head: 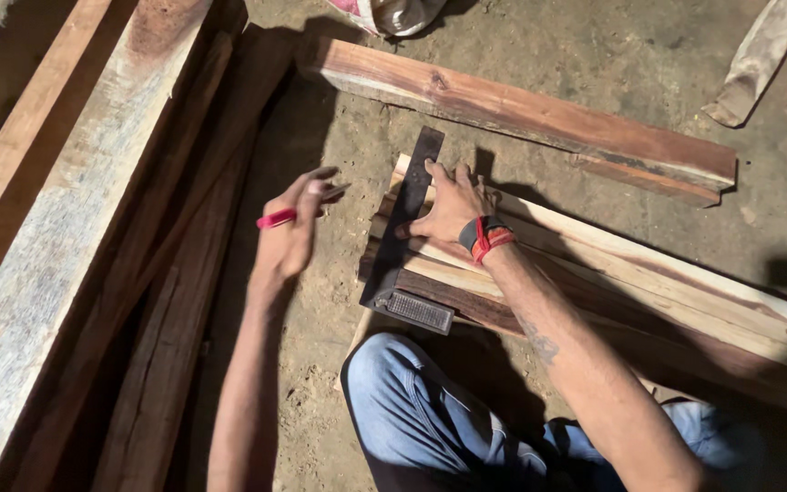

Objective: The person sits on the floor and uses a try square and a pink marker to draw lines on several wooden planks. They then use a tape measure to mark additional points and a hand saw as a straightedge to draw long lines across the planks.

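My right hand (448, 205) presses flat on the dark metal blade of a try square (404, 232), which lies across the near end of a stack of pale and reddish planks (649, 282). The square's ribbed stock hangs against the planks' side edge. My left hand (289, 232) hovers over the dirt floor to the left of the square, holding a red pen (277, 218) with its tip toward the square. A red and black band is on my right wrist. My knee in blue jeans (412, 410) is below the planks.
A long reddish beam (521, 114) lies on the dirt floor beyond the planks. Heavy weathered timbers (75, 228) are stacked along the left. A sack (398, 14) sits at the top edge, and wood scraps (762, 59) at the top right.
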`<control>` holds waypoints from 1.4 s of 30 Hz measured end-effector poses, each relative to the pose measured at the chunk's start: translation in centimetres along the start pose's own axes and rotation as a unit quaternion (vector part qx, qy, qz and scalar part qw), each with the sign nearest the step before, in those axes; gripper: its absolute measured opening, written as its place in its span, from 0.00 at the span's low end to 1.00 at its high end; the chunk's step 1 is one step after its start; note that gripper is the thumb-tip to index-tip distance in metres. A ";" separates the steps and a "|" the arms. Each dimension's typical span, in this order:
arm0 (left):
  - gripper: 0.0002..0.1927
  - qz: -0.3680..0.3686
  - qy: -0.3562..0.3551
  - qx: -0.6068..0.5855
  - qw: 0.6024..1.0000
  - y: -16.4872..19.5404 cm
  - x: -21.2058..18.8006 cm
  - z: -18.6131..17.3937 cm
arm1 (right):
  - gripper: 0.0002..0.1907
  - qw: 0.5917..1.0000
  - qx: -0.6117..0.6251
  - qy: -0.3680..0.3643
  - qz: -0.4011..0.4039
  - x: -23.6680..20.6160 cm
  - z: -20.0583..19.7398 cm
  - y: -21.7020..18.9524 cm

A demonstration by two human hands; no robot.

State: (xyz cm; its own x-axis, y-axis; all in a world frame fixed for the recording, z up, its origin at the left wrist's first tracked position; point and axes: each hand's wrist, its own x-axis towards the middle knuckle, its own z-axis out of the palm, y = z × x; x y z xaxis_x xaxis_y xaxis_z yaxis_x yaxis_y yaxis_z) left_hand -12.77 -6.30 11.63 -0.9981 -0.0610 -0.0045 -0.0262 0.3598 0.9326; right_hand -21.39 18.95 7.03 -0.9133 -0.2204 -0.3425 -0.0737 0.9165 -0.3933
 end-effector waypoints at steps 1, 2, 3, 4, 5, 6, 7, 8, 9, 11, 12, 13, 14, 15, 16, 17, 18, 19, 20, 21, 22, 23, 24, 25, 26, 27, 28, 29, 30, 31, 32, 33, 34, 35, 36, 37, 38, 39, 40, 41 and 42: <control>0.28 -0.003 -0.009 0.000 1.000 0.1 0.8 0.9 | 0.68 1.000 0.003 0.001 -0.002 0.0 0.0 0.0; 0.25 0.023 0.008 0.025 0.999 0.3 1.6 1.9 | 0.68 1.000 0.005 0.003 -0.004 0.0 -0.1 -0.1; 0.23 0.049 0.023 0.049 0.997 0.3 2.2 3.0 | 0.68 1.000 0.008 0.004 -0.004 0.0 0.0 -0.1; 0.20 0.075 0.037 0.072 0.994 0.3 3.0 4.1 | 0.69 1.000 0.010 0.006 -0.002 -0.1 -0.1 -0.1; 0.18 0.052 0.021 0.091 0.994 0.4 3.8 5.1 | 0.70 1.000 0.010 0.006 -0.003 -0.1 -0.1 -0.2; 0.15 0.031 0.006 0.111 0.993 0.4 4.8 5.9 | 0.71 1.000 0.012 0.007 -0.004 -0.2 -0.1 -0.4; 0.13 0.009 -0.011 0.132 0.991 0.3 5.7 6.6 | 0.71 1.000 0.001 0.006 0.003 -0.3 -0.2 -0.5; 0.12 0.088 0.001 0.141 0.986 0.3 6.5 7.1 | 0.71 1.000 -0.010 0.004 0.008 -0.5 -0.3 -0.6; 0.11 0.167 0.014 0.148 0.975 0.3 7.3 7.6 | 0.71 1.000 -0.022 0.002 0.013 -0.6 -0.4 -0.8; 0.09 0.218 0.018 0.176 0.960 0.1 8.7 8.5 | 0.69 1.000 -0.010 0.009 0.020 -0.9 -0.7 -1.1; 0.09 0.193 0.011 0.198 0.961 0.0 9.3 8.9 | 0.68 1.000 -0.004 0.013 0.023 -1.0 -0.8 -1.2; 0.08 0.168 0.005 0.219 0.961 -0.1 9.7 9.2 | 0.66 1.000 -0.015 0.010 0.011 -1.0 -1.0 -1.3; 0.08 0.159 -0.005 0.231 0.960 -0.3 9.9 9.4 | 0.63 1.000 -0.026 0.006 0.001 -1.0 -1.1 -1.3; 0.08 0.149 -0.015 0.243 0.958 -0.4 10.1 9.6 | 0.62 0.999 -0.037 0.003 -0.010 -0.9 -1.1 -1.2; 0.09 0.141 -0.023 0.255 0.956 -0.5 10.2 9.6 | 0.62 0.999 -0.034 0.007 -0.017 -0.8 -1.2 -1.2; 0.09 0.137 -0.026 0.256 0.956 -0.6 10.1 9.7 | 0.63 0.999 -0.029 0.010 -0.022 -0.8 -1.1 -1.1; 0.10 0.132 -0.028 0.258 0.957 -0.7 10.0 9.7 | 0.64 0.999 -0.025 0.011 -0.028 -0.7 -1.0 -1.0; 0.11 0.129 -0.029 0.259 0.957 -0.7 10.0 9.7 | 0.65 0.999 -0.022 0.014 -0.036 -0.6 -0.9 -0.9; 0.11 0.135 -0.033 0.252 0.958 -0.6 9.9 9.6 | 0.66 0.999 -0.020 0.017 -0.045 -0.5 -0.8 -0.9; 0.11 0.140 -0.037 0.245 0.959 -0.5 9.9 9.5 | 0.67 0.998 -0.018 0.020 -0.054 -0.4 -0.7 -0.8; 0.11 0.146 -0.039 0.237 0.960 -0.3 9.8 9.4 | 0.67 0.999 -0.019 0.013 -0.036 -0.4 -0.6 -0.7; 0.10 0.157 -0.040 0.231 0.959 -0.1 9.8 9.2 | 0.68 1.000 -0.020 0.006 -0.019 -0.2 -0.5 -0.6; 0.10 0.167 -0.043 0.224 0.959 0.1 9.6 8.9 | 0.69 1.000 -0.021 -0.001 0.000 -0.2 -0.3 -0.6; 0.10 0.176 -0.044 0.218 0.959 0.3 9.4 8.7 | 0.69 1.000 -0.029 -0.005 -0.001 -0.1 -0.2 -0.5; 0.10 0.153 -0.056 0.221 0.962 0.5 9.1 8.4 | 0.69 0.999 -0.037 -0.008 -0.002 0.0 -0.1 -0.4; 0.10 0.129 -0.069 0.225 0.963 0.7 8.6 8.0 | 0.69 0.999 -0.044 -0.011 -0.002 0.1 0.0 -0.3; 0.10 0.103 -0.084 0.229 0.964 0.8 7.9 7.6 | 0.70 1.000 -0.029 -0.011 -0.001 0.1 0.2 -0.2; 0.08 0.121 -0.092 0.221 0.963 0.9 7.3 7.2 | 0.71 1.000 -0.015 -0.011 -0.002 0.1 0.3 0.0; 0.07 0.140 -0.099 0.214 0.962 1.0 6.6 6.8 | 0.71 1.000 0.000 -0.009 -0.002 0.2 0.4 0.1; 0.06 0.159 -0.108 0.207 0.959 1.1 6.0 6.4 | 0.71 1.000 0.002 -0.009 -0.001 0.2 0.5 0.2; 0.06 0.153 -0.118 0.215 0.957 1.2 5.5 6.0 | 0.71 1.000 0.003 -0.006 0.000 0.2 0.5 0.3; 0.06 0.146 -0.128 0.224 0.955 1.4 5.0 5.6 | 0.72 1.000 0.005 -0.004 0.001 0.3 0.5 0.4; 0.06 0.136 -0.140 0.232 0.953 1.5 4.4 5.3 | 0.70 1.000 -0.007 -0.004 -0.002 0.2 0.6 0.5; 0.05 0.155 -0.133 0.217 0.955 1.6 3.9 5.1 | 0.68 1.000 -0.020 -0.002 -0.006 0.2 0.6 0.5; 0.06 0.175 -0.124 0.202 0.956 1.7 3.6 4.9 | 0.67 0.999 -0.034 0.002 -0.011 0.3 0.5 0.6; 0.08 0.193 -0.118 0.185 0.956 1.8 3.1 4.8 | 0.67 1.000 -0.025 -0.005 -0.007 0.3 0.6 0.7; 0.06 0.171 -0.130 0.210 0.954 1.9 2.8 4.8 | 0.67 1.000 -0.017 -0.011 -0.004 0.3 0.7 0.7; 0.06 0.149 -0.140 0.235 0.950 2.0 2.5 4.7 | 0.67 1.000 -0.010 -0.016 -0.001 0.4 0.8 0.8; 0.06 0.125 -0.151 0.259 0.946 2.0 2.1 4.6 | 0.63 1.000 -0.017 0.000 -0.003 0.5 0.9 0.9; 0.06 0.124 -0.152 0.255 0.947 2.0 1.7 4.5 | 0.60 1.000 -0.024 0.015 -0.004 0.6 1.1 0.9; 0.05 0.123 -0.152 0.251 0.948 2.0 1.3 4.4 | 0.57 0.999 -0.031 0.032 -0.007 0.7 1.2 0.9</control>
State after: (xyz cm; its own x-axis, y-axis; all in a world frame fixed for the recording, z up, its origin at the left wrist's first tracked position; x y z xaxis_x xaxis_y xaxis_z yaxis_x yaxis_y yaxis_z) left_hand -14.35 -1.60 11.86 -0.9451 0.3265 0.0157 0.2631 0.7312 0.6294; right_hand -21.65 19.20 5.38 -0.9353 -0.2130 -0.2824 -0.1091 0.9331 -0.3426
